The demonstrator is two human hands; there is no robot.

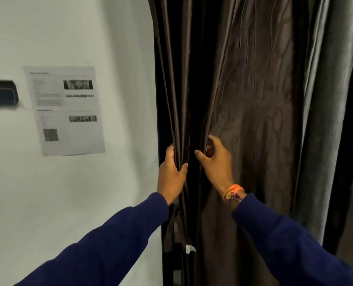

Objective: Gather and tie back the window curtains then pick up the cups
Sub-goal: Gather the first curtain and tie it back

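A dark brown, shiny curtain (260, 104) hangs in long folds over the right two thirds of the view. My left hand (171, 176) grips the curtain's left edge folds, thumb on the front and fingers wrapped behind. My right hand (216, 162), with an orange band at the wrist, curls its fingers into a fold just to the right and pinches the cloth. The two hands are a short gap apart at the same height. No cups and no tie-back are in view.
A white wall (72, 203) fills the left side. A printed paper sheet (66, 110) with a QR code is stuck to it, and a dark blue sign (0, 96) sits at the left edge. A small white tag (190, 248) shows low on the curtain.
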